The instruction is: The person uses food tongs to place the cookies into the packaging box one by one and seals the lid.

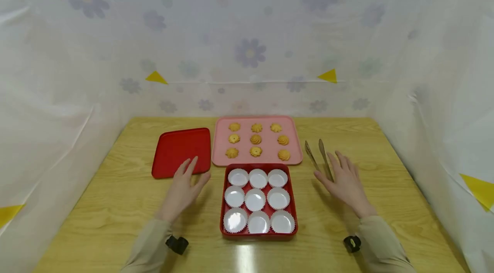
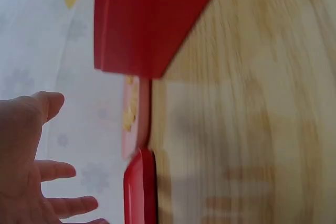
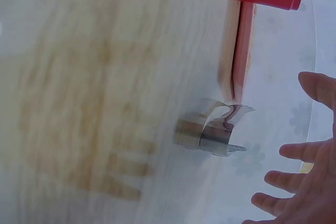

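Observation:
My left hand (image 1: pixel 188 181) hovers open over the table, its fingertips at the front edge of a red lid (image 1: pixel 179 148) that lies flat. My right hand (image 1: pixel 341 176) is open too, with spread fingers right beside metal tongs (image 1: pixel 319 157) on the table. Neither hand holds anything. Between the hands sits a red box (image 1: pixel 258 234) filled with several empty white paper cups (image 1: pixel 254 199). Behind it a pink tray (image 1: pixel 266 160) carries several piped cookies (image 1: pixel 255 139). The left wrist view shows my left hand (image 2: pixel 26 156), the lid (image 2: pixel 147 19) and the box (image 2: pixel 140 187). In the right wrist view are my right hand (image 3: pixel 304 182) and the tongs (image 3: pixel 210 129).
The wooden table (image 1: pixel 115 204) is walled on three sides by a white flowered sheet (image 1: pixel 251 50). Bare wood shows at the front left and front right of the box. A black wrist camera (image 1: pixel 176 244) sits on each sleeve.

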Motion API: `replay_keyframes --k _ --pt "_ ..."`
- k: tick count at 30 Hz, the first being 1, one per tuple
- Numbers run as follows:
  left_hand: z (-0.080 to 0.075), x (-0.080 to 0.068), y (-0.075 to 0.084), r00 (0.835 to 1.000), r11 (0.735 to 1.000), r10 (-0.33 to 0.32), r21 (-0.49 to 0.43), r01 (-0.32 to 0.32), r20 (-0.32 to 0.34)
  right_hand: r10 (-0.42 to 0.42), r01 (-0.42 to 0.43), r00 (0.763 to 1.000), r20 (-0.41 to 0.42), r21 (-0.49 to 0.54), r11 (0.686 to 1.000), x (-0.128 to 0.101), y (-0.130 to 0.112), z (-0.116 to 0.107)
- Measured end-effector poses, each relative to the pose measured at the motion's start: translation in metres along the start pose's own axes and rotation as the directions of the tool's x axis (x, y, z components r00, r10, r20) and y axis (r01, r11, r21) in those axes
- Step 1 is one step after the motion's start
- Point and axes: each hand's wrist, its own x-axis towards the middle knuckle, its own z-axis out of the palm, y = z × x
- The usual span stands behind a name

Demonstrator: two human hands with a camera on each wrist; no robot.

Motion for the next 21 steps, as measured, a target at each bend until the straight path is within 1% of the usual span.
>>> replay_keyframes --k 3,7,10,14,17,21 --pt "0.002 -0.005 0.01 1.0 0.998 0.009 -0.066 -0.007 0.025 0.009 -0.01 1.0 0.019 0.033 0.999 0.001 0.0 -0.001" --pt "0.008 -0.009 0.023 0.999 0.991 0.002 -0.136 0.005 0.049 0.012 -0.014 0.999 0.034 0.052 0.999 0.002 0.0 -0.002" --pt "0.014 -0.011 0.03 0.997 0.977 -0.002 -0.211 0.018 0.076 0.017 -0.02 0.999 0.045 0.063 0.998 0.002 0.0 -0.002" --pt "0.022 -0.011 0.037 0.995 0.956 0.02 -0.295 0.008 0.093 0.028 -0.033 0.997 0.075 0.061 0.998 0.003 -0.001 -0.003" --pt "0.027 -0.01 0.04 0.996 0.951 0.025 -0.31 0.003 0.086 0.03 -0.036 0.994 0.102 0.054 0.998 0.004 -0.001 -0.003" --pt "0.03 -0.005 0.044 0.998 0.956 0.022 -0.294 -0.003 0.059 0.032 -0.039 0.991 0.126 0.049 0.998 0.006 -0.003 -0.002"
